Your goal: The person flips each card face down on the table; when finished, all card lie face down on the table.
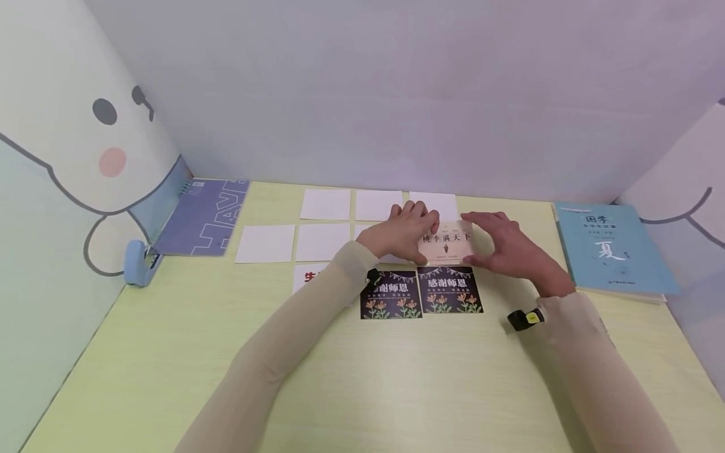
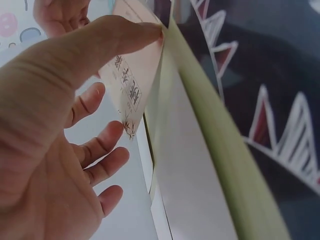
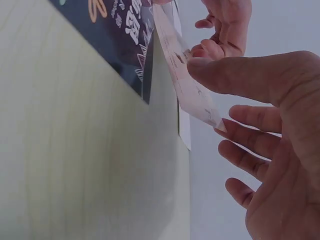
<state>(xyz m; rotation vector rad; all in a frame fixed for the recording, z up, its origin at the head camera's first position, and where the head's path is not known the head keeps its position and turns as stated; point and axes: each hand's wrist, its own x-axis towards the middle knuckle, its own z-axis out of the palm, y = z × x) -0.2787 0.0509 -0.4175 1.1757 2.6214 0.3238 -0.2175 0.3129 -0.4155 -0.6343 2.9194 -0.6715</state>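
A pale pink card (image 1: 445, 246) with dark printed characters is held between both hands in the head view. My left hand (image 1: 401, 234) grips its left side, thumb at the lower corner. At the right side, my right hand (image 1: 506, 247) holds it with the thumb below and the index finger at the upper corner. In the left wrist view the card (image 2: 142, 70) tilts up from the table. The right wrist view shows the right thumb on the card's (image 3: 182, 85) edge. Two dark cards with flower drawings, a left one (image 1: 392, 305) and a right one (image 1: 451, 296), lie just nearer.
Several white cards (image 1: 265, 243) lie in rows behind and left of the hands. A card with red characters (image 1: 306, 277) is partly under the left forearm. A purple notebook (image 1: 198, 220) and a blue tape dispenser (image 1: 136, 264) are at left, a blue book (image 1: 617, 251) at right.
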